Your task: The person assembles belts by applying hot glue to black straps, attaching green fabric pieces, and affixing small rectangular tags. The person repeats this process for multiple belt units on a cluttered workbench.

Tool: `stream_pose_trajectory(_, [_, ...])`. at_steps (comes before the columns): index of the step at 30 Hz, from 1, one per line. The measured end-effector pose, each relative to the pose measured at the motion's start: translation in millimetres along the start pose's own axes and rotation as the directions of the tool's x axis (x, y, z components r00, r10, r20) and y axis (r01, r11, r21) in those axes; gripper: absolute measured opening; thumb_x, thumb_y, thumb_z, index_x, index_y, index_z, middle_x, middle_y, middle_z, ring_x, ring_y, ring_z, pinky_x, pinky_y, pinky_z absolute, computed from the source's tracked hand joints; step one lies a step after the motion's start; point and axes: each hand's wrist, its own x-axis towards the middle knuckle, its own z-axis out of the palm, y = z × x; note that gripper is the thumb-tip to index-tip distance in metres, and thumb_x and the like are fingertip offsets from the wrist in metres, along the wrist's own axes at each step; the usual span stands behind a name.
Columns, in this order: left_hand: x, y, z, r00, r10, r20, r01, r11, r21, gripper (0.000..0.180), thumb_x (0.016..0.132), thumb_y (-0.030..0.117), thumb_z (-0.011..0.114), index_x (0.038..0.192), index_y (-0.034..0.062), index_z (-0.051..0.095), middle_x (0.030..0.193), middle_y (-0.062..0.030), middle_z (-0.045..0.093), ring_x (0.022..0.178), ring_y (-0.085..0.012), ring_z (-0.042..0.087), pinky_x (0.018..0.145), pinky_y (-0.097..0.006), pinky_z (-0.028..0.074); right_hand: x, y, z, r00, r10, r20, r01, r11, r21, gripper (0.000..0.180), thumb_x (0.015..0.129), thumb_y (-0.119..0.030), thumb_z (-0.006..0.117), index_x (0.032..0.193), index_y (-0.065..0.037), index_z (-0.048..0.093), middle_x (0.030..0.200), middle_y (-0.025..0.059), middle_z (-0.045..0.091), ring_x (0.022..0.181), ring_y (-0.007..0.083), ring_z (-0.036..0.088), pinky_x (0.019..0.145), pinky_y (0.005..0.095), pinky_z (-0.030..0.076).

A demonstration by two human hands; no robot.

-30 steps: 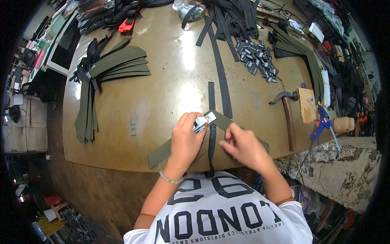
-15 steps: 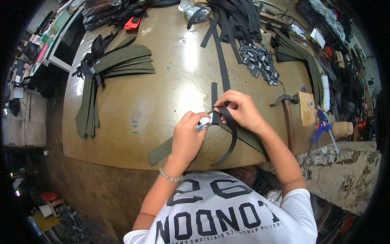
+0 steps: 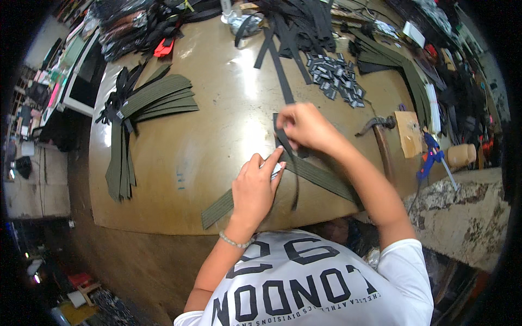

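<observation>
My left hand (image 3: 253,185) is closed round a small bundle of white and grey labels (image 3: 277,169), its index finger pressing near the joint of the straps. The fingers of my right hand (image 3: 305,128) pinch a narrow black webbing strap (image 3: 296,182) just above that spot, and the strap's loose end hangs toward the table's near edge. Beneath both hands lies an olive ribbed strap (image 3: 325,176), spread in a V, with its other arm (image 3: 216,208) coming out below my left wrist. My fingers hide the place where the black and olive pieces meet.
On the table (image 3: 217,163), a fan of olive straps (image 3: 163,100) lies left. Black webbing (image 3: 302,27) and a pile of small dark labels (image 3: 334,79) sit at the back. To the right are a hammer (image 3: 383,146), a cardboard piece (image 3: 408,135) and a blue glue gun (image 3: 430,155).
My right hand has shifted left and slightly away with the black strap, whose curled loop now hangs straighter. My left hand stays on the labels, its index finger stretched further forward. The view has shifted slightly.
</observation>
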Motion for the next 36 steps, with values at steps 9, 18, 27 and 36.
stream_pose_trajectory(9, [4.5,-3.4,-11.0,0.998,-0.027,0.054,0.033,0.993,-0.114,0.033,0.092,0.026,0.069,0.123,0.0168,0.067,0.081,-0.0124,0.057,0.071,-0.0312,0.062,0.066,-0.041,0.050,-119.2,81.4,-41.2,0.532,-0.171,-0.829,-0.515,0.712,-0.477,0.059,0.092,-0.036,0.066,0.135,0.002,0.052,0.130,0.0227,0.057,0.120,0.0386,0.054,0.103,0.0456,0.042])
stream_pose_trajectory(18, [-26.0,-15.5,-18.3,0.993,-0.118,-0.028,0.111,0.978,-0.174,0.030,0.087,0.012,0.071,0.116,0.0087,0.066,0.104,-0.0116,0.058,0.075,-0.0338,0.065,0.066,-0.043,0.052,-145.3,-20.3,6.0,0.826,0.058,-0.561,-0.153,0.980,-0.124,0.032,0.100,-0.029,0.055,0.105,0.003,0.057,0.077,0.0255,0.064,0.071,0.0471,0.062,0.065,0.0506,0.050])
stream_pose_trajectory(27, [-24.1,-13.9,-19.4,0.986,-0.165,-0.022,0.154,0.954,-0.256,0.024,0.087,0.011,0.072,0.110,0.0051,0.068,0.108,-0.0146,0.059,0.089,-0.0340,0.065,0.075,-0.040,0.053,-135.3,-23.7,30.0,0.955,0.007,-0.296,-0.023,0.998,-0.051,0.033,0.098,-0.028,0.059,0.110,0.002,0.052,0.081,0.0310,0.064,0.076,0.0503,0.063,0.064,0.0553,0.050])
stream_pose_trajectory(36, [-4.4,-16.1,-20.0,0.997,-0.015,-0.072,-0.011,0.936,-0.353,0.025,0.081,-0.003,0.064,0.105,0.0038,0.063,0.097,-0.0200,0.067,0.090,-0.0393,0.065,0.078,-0.044,0.051,-156.4,29.1,7.3,0.651,0.229,-0.724,-0.343,0.939,-0.012,0.042,0.102,-0.039,0.051,0.116,0.000,0.061,0.093,0.0288,0.067,0.088,0.0479,0.064,0.075,0.0473,0.051])
